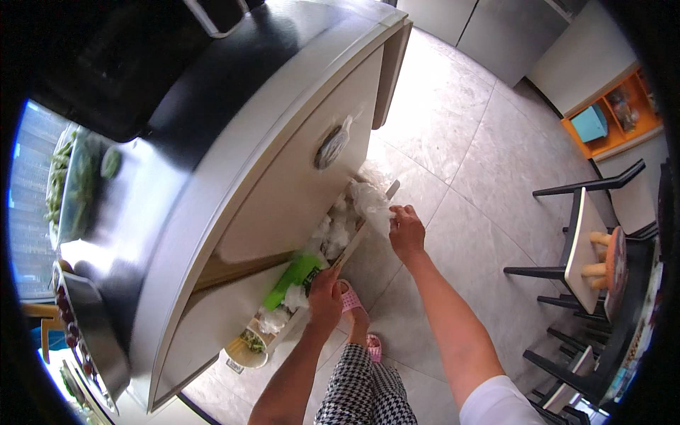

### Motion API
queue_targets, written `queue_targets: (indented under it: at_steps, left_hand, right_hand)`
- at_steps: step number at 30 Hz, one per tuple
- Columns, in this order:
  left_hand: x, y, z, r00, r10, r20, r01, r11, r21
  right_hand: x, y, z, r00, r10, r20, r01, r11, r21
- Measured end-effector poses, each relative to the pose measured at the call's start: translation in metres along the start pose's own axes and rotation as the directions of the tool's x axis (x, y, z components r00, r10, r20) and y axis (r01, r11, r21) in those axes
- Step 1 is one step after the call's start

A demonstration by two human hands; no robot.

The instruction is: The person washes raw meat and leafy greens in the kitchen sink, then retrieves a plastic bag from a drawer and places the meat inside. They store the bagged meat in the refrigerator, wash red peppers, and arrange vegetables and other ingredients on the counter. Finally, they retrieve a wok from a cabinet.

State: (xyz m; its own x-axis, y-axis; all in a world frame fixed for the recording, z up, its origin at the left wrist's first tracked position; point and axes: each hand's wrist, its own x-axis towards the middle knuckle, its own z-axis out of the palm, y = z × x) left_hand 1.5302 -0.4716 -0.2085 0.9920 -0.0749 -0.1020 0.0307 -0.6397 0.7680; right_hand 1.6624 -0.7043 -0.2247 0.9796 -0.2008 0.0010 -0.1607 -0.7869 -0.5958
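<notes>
A low drawer [350, 249] stands pulled out beneath the counter, holding crumpled clear plastic bags [336, 234] and a bright green packet [293, 279] with writing on it. My right hand [408, 231] pinches a thin clear plastic bag [372, 204] over the drawer's far end. At the drawer's near part is my left hand [325, 297], by the front edge and the green packet; its fingertips are partly hidden, so its hold is unclear. More crumpled plastic [276, 320] lies below the packet, close to a round container [245, 353] with green scraps inside.
The cabinet front [297, 175] and counter edge rise on the left. On the countertop are a container of green pods [79, 186] and a metal basin [95, 319]. To the right stand a chair [579, 249] and a small round stool [615, 273]. Pink slippers [351, 298] are below.
</notes>
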Motion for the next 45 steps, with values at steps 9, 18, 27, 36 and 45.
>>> queue_targets:
  at_steps: [9,18,27,36,45]
  left_hand:
    - [0.120,-0.046,0.046,0.972,0.036,0.234,-0.110,0.944,0.310]
    - [0.073,-0.016,-0.006,0.862,-0.504,0.061,0.436,0.673,-0.598]
    - [0.042,0.038,-0.058,0.792,-0.543,0.280,0.358,0.040,-0.933]
    - [-0.050,0.101,-0.145,0.777,-0.541,0.323,0.402,0.030,-0.915]
    - [-0.259,0.159,-0.285,0.635,-0.753,0.172,0.288,0.025,-0.957]
  right_hand:
    - [0.049,0.004,0.044,0.903,-0.345,0.255,0.378,0.921,-0.094]
    - [0.062,-0.029,0.123,0.622,-0.025,0.782,0.432,0.844,-0.317]
    - [0.029,-0.065,0.114,0.611,-0.217,0.761,0.664,0.664,-0.344]
    - [-0.066,-0.150,-0.076,0.830,-0.276,0.484,0.282,0.957,0.062]
    - [-0.284,-0.316,-0.193,0.544,-0.269,0.794,-0.404,0.746,0.530]
